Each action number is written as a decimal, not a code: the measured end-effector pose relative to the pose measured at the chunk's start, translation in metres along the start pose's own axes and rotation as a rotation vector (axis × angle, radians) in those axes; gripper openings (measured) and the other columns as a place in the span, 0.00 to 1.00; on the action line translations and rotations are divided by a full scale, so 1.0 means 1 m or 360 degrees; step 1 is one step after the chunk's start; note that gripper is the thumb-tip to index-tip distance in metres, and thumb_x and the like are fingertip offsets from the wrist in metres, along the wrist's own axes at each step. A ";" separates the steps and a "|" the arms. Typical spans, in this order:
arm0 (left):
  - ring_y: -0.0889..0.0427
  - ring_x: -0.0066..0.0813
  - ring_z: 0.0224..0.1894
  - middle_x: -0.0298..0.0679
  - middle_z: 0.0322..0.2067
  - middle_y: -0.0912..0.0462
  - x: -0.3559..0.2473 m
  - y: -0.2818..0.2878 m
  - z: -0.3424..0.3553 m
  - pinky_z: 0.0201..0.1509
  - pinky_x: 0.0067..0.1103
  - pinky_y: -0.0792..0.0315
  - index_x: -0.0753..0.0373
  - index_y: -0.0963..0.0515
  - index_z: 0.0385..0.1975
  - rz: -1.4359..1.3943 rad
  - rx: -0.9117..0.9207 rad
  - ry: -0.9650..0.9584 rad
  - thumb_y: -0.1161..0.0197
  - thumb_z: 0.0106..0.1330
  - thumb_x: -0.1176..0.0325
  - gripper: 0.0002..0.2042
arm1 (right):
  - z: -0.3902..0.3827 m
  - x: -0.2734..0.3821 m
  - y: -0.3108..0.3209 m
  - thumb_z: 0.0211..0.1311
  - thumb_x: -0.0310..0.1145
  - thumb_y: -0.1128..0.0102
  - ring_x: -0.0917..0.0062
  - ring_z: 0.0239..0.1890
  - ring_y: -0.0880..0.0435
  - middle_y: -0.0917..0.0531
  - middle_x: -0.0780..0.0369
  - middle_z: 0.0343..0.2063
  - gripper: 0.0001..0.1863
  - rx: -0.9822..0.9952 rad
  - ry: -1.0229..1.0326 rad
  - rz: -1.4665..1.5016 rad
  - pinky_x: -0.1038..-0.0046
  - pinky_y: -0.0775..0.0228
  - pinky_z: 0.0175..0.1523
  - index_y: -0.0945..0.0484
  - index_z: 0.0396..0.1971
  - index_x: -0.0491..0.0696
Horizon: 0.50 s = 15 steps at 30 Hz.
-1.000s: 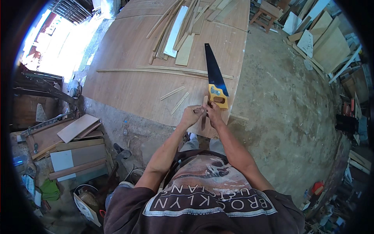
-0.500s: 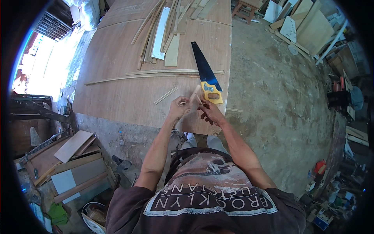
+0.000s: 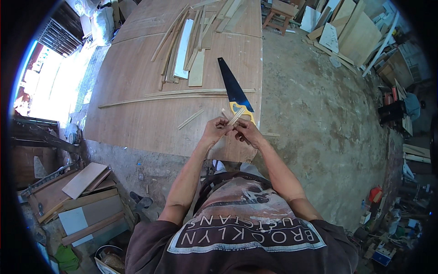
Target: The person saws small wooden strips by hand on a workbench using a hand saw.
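Above the near right corner of the table, my left hand (image 3: 217, 129) and my right hand (image 3: 247, 133) meet, fingers pinched. Between them are short, thin wooden strips (image 3: 236, 117), slanting up to the right, gripped by both hands. A smaller strip end pokes up by the left fingers. Just beyond lies a handsaw (image 3: 234, 84) with a dark blade and a yellow handle, partly covered by the strips and my right hand. Left of my hands, a pair of short wooden strips (image 3: 190, 118) rests on the table.
Long thin strips (image 3: 159, 97) lie across the wooden table (image 3: 132, 121). Beyond them is a pile of boards and battens (image 3: 196, 68). A wooden stool (image 3: 279, 17) stands on the concrete floor at the far right. Board offcuts (image 3: 93, 205) are stacked on the floor at left.
The strips, blurred and spread before, now sit together between my fingers. My hands have drawn closer to each other. The view has shifted slightly, and the saw's handle is more covered.
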<state>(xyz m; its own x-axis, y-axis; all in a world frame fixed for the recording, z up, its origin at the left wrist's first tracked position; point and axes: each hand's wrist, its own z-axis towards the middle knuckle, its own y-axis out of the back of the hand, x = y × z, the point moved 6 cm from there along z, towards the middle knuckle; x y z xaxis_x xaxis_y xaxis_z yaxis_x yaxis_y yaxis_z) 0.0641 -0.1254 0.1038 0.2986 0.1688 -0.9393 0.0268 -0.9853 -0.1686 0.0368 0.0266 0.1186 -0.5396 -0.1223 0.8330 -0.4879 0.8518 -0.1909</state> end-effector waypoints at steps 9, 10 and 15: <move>0.26 0.16 0.24 0.32 0.25 0.21 0.015 -0.010 -0.002 0.26 0.15 0.33 0.65 0.22 0.36 -0.0211 -0.0214 0.0267 0.34 0.67 0.66 0.09 | 0.009 0.006 0.011 0.61 0.29 0.40 0.85 0.25 0.22 0.22 0.68 0.23 0.05 0.0123 0.0006 -0.0352 0.81 0.33 0.26 0.20 0.35 0.45; 0.25 0.17 0.24 0.32 0.25 0.21 0.017 -0.011 -0.002 0.25 0.16 0.32 0.65 0.22 0.36 -0.0228 -0.0261 0.0341 0.34 0.66 0.65 0.09 | 0.010 0.008 0.011 0.60 0.27 0.40 0.85 0.26 0.21 0.20 0.67 0.25 0.05 0.0112 0.0078 -0.0403 0.82 0.33 0.25 0.19 0.35 0.44; 0.22 0.20 0.26 0.34 0.27 0.19 0.013 -0.021 -0.006 0.26 0.18 0.29 0.64 0.23 0.37 -0.0410 -0.0268 0.0459 0.34 0.66 0.63 0.11 | 0.014 0.008 0.025 0.56 0.24 0.37 0.84 0.27 0.19 0.17 0.66 0.28 0.08 0.0116 0.0037 -0.0372 0.82 0.30 0.26 0.18 0.37 0.43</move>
<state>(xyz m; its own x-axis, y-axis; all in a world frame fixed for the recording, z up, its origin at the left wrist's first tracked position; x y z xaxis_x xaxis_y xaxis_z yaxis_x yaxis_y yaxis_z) 0.0731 -0.1025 0.0967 0.5160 0.4195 -0.7468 0.2836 -0.9063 -0.3132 0.0102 0.0399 0.1129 -0.3905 -0.2993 0.8706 -0.6462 0.7627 -0.0276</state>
